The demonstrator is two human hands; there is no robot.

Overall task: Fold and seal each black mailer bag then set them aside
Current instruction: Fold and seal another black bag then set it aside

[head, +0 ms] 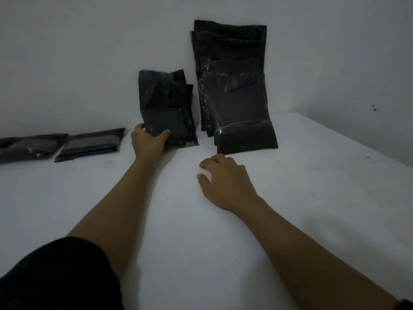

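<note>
On the dim white tabletop (pixel 312 186), the left hand (pixel 148 142) grasps the small crumpled black plastic mailer (pixel 166 108) mid-frame; pulling it could topple the tall leaning stack of black mailers (pixel 234 86) beside it. The right hand (pixel 225 182) rests relaxed, empty.

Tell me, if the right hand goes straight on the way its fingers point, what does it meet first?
Probably the front bag of the tall stack of black mailer bags, just beyond the right hand. The fingertips look close to its lower edge, but depth is unclear.
</note>
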